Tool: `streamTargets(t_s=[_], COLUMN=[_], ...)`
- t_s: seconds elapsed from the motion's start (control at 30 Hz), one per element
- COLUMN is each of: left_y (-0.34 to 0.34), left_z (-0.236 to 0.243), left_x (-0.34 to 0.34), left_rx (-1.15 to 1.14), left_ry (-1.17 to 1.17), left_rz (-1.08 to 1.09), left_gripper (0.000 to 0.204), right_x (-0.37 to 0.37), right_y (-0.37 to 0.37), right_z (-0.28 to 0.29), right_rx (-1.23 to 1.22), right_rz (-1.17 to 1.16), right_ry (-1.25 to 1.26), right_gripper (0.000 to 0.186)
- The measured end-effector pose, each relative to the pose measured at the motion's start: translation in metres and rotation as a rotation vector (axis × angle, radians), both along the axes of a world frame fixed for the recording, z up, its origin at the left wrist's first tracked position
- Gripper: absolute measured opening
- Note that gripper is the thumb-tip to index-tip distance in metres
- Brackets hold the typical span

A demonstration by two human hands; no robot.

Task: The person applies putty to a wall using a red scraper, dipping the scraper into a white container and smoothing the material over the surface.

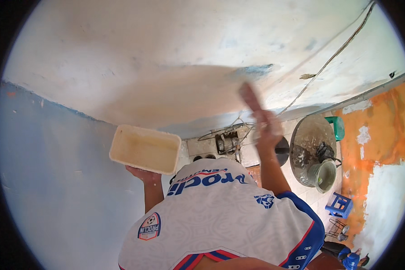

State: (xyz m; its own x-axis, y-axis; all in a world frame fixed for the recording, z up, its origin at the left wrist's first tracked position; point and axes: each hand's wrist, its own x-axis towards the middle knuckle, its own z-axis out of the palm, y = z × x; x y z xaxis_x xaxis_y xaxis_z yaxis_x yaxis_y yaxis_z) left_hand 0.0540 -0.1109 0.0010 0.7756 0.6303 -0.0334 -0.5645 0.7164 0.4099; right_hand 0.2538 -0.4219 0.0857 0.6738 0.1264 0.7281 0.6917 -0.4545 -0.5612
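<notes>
My left hand (145, 174) supports a cream rectangular tub (177, 155) from below, its open top facing up and its inside pale. Near the wall, my right hand (270, 128) grips a reddish-brown brush-like tool (249, 96). Motion smears both hand and tool, so its exact kind is unclear. Beyond the tool's tip, the whitish wall (166, 40) bears a bare blue patch (256, 70). Whether the tip touches the wall cannot be made out.
A blue wall (54, 171) stands at left; a cable (342, 48) crosses the white wall. Below right are a round table (301, 135) with a bucket (326, 175), a green stool (338, 128) and a blue stool (339, 205). Another person (350, 259) is at lower right.
</notes>
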Motion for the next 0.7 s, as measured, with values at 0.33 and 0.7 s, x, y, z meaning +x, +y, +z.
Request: streamTargets(t_s=[0.33,0.7], left_y=[-0.017,-0.044], left_z=[-0.011,0.0], left_x=[0.01,0.003], left_rx=[0.003,0.069], left_ry=[0.002,0.141], left_rz=[0.006,0.123], left_gripper=[0.068,0.065], right_x=[0.035,0.052], right_y=[-0.019,-0.001], right_z=[-0.004,0.014], right_rx=[0.223,0.054], right_rz=[-0.169,-0.06], right_ry=[0.233,0.093], right_gripper=[0.014,0.013])
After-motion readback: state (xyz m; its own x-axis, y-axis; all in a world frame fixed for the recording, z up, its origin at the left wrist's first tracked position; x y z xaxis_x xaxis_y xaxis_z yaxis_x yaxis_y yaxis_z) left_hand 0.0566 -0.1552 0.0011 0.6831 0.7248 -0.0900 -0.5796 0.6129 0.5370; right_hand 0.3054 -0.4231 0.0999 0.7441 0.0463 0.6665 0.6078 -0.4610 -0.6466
